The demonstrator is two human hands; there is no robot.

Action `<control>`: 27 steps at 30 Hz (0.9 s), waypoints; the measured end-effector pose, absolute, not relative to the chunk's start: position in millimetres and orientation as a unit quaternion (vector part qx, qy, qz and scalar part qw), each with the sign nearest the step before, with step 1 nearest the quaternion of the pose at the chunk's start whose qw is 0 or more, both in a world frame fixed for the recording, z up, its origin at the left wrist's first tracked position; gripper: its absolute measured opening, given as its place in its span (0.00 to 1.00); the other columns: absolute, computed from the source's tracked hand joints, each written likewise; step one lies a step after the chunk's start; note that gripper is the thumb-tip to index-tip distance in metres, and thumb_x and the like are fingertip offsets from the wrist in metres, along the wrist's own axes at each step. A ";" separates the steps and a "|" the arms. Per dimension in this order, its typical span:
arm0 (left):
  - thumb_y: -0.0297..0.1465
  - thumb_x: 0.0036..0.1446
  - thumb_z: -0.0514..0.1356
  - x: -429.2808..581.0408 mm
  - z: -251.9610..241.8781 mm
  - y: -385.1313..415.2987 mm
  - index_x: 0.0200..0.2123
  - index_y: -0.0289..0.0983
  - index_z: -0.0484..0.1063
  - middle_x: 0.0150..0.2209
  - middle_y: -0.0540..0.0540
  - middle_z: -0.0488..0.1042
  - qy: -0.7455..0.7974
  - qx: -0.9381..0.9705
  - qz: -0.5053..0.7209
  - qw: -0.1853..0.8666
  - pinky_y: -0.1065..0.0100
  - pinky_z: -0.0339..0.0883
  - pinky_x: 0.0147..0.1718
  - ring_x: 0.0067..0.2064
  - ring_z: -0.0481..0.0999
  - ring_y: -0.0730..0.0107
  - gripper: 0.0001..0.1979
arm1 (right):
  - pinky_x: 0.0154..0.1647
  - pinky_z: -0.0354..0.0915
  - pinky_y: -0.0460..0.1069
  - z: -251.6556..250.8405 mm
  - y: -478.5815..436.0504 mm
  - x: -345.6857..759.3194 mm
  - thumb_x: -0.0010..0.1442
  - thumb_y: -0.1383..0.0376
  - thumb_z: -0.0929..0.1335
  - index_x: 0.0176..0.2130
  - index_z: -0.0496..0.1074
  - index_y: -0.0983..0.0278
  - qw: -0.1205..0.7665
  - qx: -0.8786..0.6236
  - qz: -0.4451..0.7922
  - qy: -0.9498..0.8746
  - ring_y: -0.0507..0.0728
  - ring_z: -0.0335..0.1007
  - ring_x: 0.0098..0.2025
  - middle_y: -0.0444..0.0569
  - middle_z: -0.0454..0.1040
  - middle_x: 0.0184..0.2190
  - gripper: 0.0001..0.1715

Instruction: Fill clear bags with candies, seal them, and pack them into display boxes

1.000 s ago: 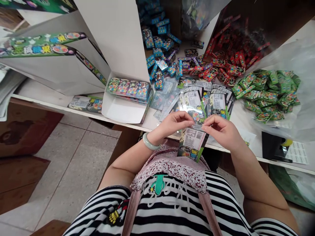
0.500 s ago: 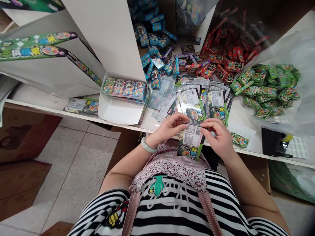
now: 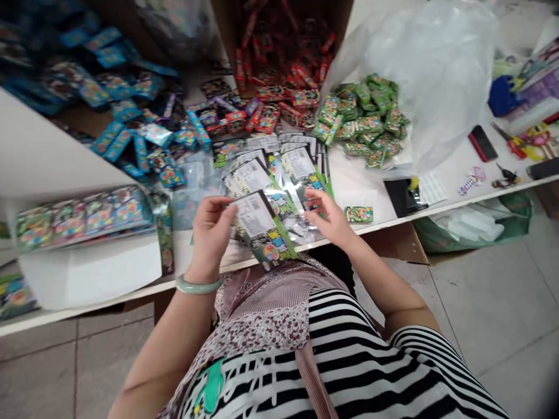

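Observation:
Between thumb and fingers, my left hand grips the upper left corner of a flat printed candy packet, dark and green with a white label panel. The packet hangs tilted over the table's front edge. My right hand is apart from it, fingers spread and curved, beside a pile of similar packets and clear plastic. Nothing shows in that hand. Just right of it lies one small green candy box on white paper.
Blue boxes heap at the left, red ones spill from a carton, and green ones sit by a clear bag. A white tray holds stacked packs. Scissors and a black tape dispenser lie rightward.
My right hand has let go of the packet and opened, moving toward the pile. My left hand keeps the packet, now tilted. The view has swung to the right.

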State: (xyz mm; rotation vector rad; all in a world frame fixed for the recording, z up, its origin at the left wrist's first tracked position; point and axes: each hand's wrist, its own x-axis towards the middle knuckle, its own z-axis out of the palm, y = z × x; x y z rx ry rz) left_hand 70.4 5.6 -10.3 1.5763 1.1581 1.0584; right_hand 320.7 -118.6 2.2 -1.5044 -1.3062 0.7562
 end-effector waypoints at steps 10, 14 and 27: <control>0.39 0.62 0.55 64.7 -41.9 25.6 0.43 0.38 0.69 0.41 0.39 0.74 0.517 0.785 0.276 0.201 0.50 0.68 0.49 0.46 0.73 0.51 0.12 | 0.47 0.71 0.60 -49.9 -185.6 470.5 0.56 0.58 0.69 0.49 0.72 0.66 0.321 -0.871 0.107 -0.355 0.59 0.72 0.36 0.59 0.74 0.47 0.23; 0.38 0.61 0.57 65.7 -38.0 23.0 0.41 0.39 0.69 0.42 0.38 0.74 0.489 0.808 0.282 0.168 0.46 0.65 0.53 0.49 0.72 0.48 0.10 | 0.47 0.69 0.60 -59.0 -177.5 473.7 0.53 0.56 0.72 0.43 0.72 0.64 0.296 -0.884 0.101 -0.349 0.60 0.69 0.36 0.57 0.73 0.43 0.21; 0.36 0.63 0.61 97.7 19.7 19.2 0.41 0.40 0.72 0.43 0.44 0.75 0.407 0.832 0.314 0.208 0.50 0.66 0.52 0.50 0.74 0.53 0.07 | 0.37 0.68 0.54 -57.2 -183.7 477.8 0.59 0.58 0.66 0.48 0.65 0.61 0.507 -0.816 0.046 -0.272 0.57 0.71 0.33 0.46 0.75 0.33 0.18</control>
